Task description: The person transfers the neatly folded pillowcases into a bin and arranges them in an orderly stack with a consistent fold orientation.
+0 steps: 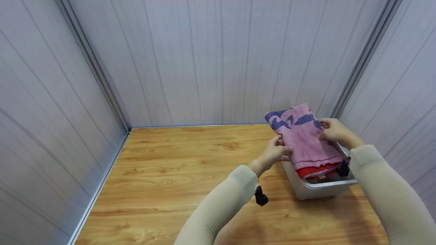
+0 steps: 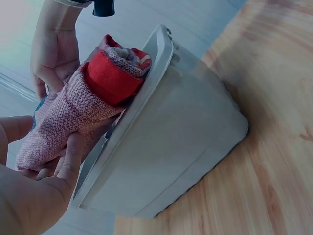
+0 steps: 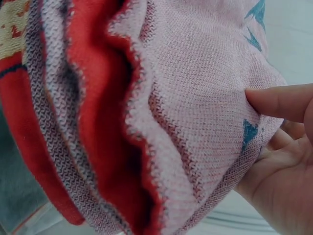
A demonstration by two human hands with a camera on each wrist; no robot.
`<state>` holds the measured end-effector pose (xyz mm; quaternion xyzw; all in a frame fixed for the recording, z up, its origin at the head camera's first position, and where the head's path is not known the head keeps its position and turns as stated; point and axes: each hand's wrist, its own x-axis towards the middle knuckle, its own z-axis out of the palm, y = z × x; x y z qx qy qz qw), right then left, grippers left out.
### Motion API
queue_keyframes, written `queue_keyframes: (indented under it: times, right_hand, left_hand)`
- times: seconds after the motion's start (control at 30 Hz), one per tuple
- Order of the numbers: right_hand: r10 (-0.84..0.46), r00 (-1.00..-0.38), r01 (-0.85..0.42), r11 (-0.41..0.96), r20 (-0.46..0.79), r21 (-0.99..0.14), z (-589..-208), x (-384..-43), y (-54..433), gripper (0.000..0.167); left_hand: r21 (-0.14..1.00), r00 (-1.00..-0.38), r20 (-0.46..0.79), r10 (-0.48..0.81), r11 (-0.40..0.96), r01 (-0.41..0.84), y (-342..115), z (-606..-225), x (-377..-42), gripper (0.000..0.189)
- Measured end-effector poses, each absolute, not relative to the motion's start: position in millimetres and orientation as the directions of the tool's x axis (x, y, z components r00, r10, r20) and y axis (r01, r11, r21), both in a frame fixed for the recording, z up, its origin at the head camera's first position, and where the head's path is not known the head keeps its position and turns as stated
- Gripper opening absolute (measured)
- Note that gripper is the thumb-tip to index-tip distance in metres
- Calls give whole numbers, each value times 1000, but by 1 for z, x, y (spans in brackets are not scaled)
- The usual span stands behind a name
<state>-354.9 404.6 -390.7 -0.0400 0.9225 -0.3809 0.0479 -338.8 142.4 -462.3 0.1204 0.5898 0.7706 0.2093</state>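
A folded pink knit garment [image 1: 305,139] with blue-violet shapes and a red inner layer lies slanted over a pale grey plastic bin [image 1: 327,185]. At its left edge my left hand [image 1: 272,153] holds the cloth; in the left wrist view its fingers [image 2: 73,152] press against the knit. My right hand [image 1: 337,132] pinches the opposite edge. The right wrist view shows that thumb on top of the knit [image 3: 195,88] and fingers beneath. Folded red and grey layers show at the garment's near end, above the bin's rim [image 2: 142,112]. Most of the bin's inside is hidden.
The bin stands on a wood-grain table [image 1: 177,177], at its right side. Pale panel walls [image 1: 204,61] enclose the table at the back, left and right. A small black fitting [image 1: 261,196] hangs from my left cuff, another [image 1: 344,166] from the right.
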Motion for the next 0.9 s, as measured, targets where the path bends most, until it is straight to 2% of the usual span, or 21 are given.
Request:
queue_keyframes:
  times: [0.23,0.4,0.7,0.9]
  right_hand:
    - [-92,-993,-18,707,-67,-707,-399,-349,419,64]
    - [-97,-992,-13,697,-76,-717,-409,-345,428,65]
    - [-83,-980,72,702,-182,-708,-417,-340,442,68]
    - [-56,-970,128,707,-235,-696,-418,-336,448,75]
  left_hand:
    - [978,-883,-56,465,-154,-143,154,-465,-336,64]
    - [992,-898,-18,440,-108,-72,164,-469,-333,50]
    - [1000,-932,26,361,-22,20,182,-475,-325,42]
    - [997,-934,45,355,39,63,186,-474,-320,53]
